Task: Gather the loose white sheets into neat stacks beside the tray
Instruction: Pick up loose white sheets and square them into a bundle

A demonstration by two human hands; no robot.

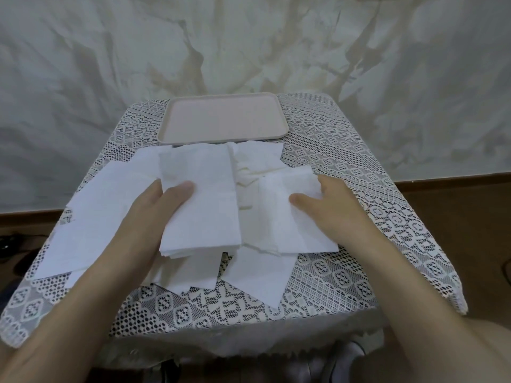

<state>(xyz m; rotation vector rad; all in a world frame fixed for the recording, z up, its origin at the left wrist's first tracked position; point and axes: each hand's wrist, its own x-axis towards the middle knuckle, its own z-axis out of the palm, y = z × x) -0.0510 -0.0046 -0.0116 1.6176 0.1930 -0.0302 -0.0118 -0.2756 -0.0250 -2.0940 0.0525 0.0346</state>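
Note:
An empty pale pink tray sits at the far side of the small table. In front of it lie several loose white sheets, spread and overlapping. My left hand grips a stack of white sheets, thumb on top and fingers hidden underneath. My right hand holds a second, smaller bundle of sheets, thumb on top of it. More crumpled sheets lie between the two bundles, near the tray.
A white lace tablecloth covers the table and hangs over its edges. A marbled wall rises behind. Brown floor shows at the sides, with dark cables at the left.

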